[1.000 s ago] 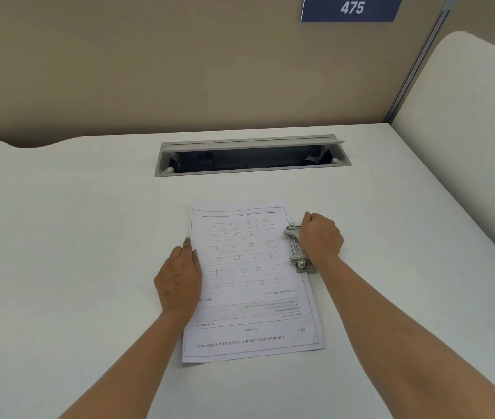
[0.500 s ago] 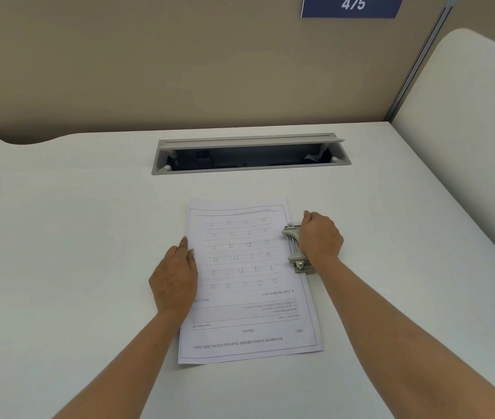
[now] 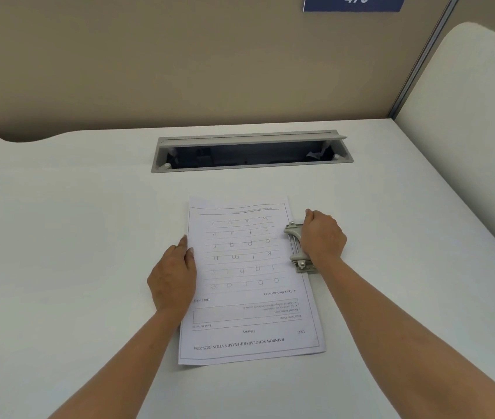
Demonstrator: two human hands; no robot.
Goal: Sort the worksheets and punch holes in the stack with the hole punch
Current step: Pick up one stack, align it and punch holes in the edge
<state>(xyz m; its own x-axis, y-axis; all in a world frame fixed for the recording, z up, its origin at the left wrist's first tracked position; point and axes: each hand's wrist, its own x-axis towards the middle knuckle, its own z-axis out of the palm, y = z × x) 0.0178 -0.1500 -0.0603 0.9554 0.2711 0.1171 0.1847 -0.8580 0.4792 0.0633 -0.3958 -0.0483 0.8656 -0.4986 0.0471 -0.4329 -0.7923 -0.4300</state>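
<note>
Left hand [image 3: 173, 276] lies flat, fingers straight, pressing the left edge of the worksheets [image 3: 249, 297] on the worktop [image 3: 58, 252]. Stack sits mid-worktop, right edge fed into the hole punch [image 3: 296, 246]. Right hand [image 3: 322, 241] curls over the punch lever, fingers gripping it. Judgement: punching step; seat the edge fully and square, then press straight down. Open cable recess [image 3: 252, 151] lies beyond, well apart; blue sign [image 3: 355, 3] above. Nothing seen blocks the press
</note>
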